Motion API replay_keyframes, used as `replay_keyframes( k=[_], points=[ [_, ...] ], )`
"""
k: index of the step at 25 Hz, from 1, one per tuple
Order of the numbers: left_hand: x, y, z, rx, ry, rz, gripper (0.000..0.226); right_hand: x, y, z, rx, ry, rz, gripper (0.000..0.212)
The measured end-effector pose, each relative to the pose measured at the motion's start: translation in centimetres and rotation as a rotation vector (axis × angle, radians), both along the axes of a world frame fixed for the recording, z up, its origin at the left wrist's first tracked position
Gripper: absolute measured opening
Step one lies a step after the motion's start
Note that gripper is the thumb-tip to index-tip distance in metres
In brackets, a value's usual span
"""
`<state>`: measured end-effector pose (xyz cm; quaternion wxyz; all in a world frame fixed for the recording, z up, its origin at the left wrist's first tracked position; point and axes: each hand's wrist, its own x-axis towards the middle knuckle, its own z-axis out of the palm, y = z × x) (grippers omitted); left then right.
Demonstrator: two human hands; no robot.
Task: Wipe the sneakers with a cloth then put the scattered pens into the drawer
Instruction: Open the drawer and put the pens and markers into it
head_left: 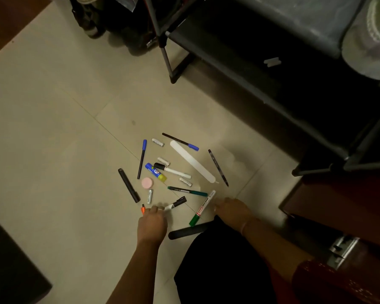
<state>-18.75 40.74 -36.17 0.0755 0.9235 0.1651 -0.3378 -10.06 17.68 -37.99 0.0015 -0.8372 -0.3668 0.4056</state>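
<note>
Several pens and markers lie scattered on the pale tile floor (64, 128). My left hand (151, 224) is palm down, its blurred fingertips at the white end of a black-and-white marker (176, 202); whether they pinch it I cannot tell. An orange pen (143, 209) pokes out beside that hand. My right hand (230, 208) rests flat on the floor, next to a white paint marker with a green cap (203, 208). Further out lie a green pen (187, 190), a black marker (128, 185), two blue-capped pens (142, 159) and a dark pen (218, 167).
A glue stick (155, 172), a pink round disc (147, 183), small batteries and a long white strip (192, 161) lie among the pens. A dark metal rack (261, 69) stands behind. Brown wooden furniture with a metal rail (342, 246) is at the right. Dark shoes (92, 29) sit at the top left.
</note>
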Motion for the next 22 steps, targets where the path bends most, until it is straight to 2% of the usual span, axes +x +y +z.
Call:
replay_keyframes(
  k=[4, 8, 11, 13, 14, 17, 18, 19, 22],
  points=[
    [0.5, -0.8, -1.4, 0.115, -0.016, -0.066, 0.037, -0.2, -0.1, -0.9, 0.071, -0.068, -0.015, 0.043],
    [0.8, -0.4, -2.7, 0.190, 0.014, -0.175, 0.033, 0.2, 2.1, -1.4, 0.073, -0.141, 0.094, 0.047],
    [1.0, -0.3, -3.3, 0.186, 0.034, -0.259, 0.034, -0.8, 2.4, -2.8, 0.033, -0.225, 0.100, 0.040],
    [1.2, -0.4, -3.3, 0.141, -0.004, -0.255, 0.034, -1.2, 2.0, -2.9, -0.037, -0.165, 0.098, 0.043],
    [1.4, -0.6, -3.2, 0.095, -0.020, -0.233, 0.033, -1.3, 1.7, -3.3, 0.021, -0.194, 0.090, 0.045],
    [2.0, -0.6, -2.4, -0.161, -0.053, -0.025, 0.023, 0.0, 1.5, -2.6, 0.143, -0.205, 0.095, 0.039],
    [2.2, -0.5, -2.1, -0.257, -0.091, 0.114, 0.017, 0.8, 1.6, -2.0, 0.173, -0.134, 0.084, 0.034],
    [2.4, -0.3, -1.7, -0.334, -0.156, 0.274, 0.014, 1.4, 1.7, -1.9, 0.233, -0.018, -0.023, 0.028],
    [2.8, -0.6, -0.5, -0.496, -0.374, 0.778, 0.011, 3.2, 3.0, -0.5, 0.439, 0.494, -0.787, 0.018]
  ],
)
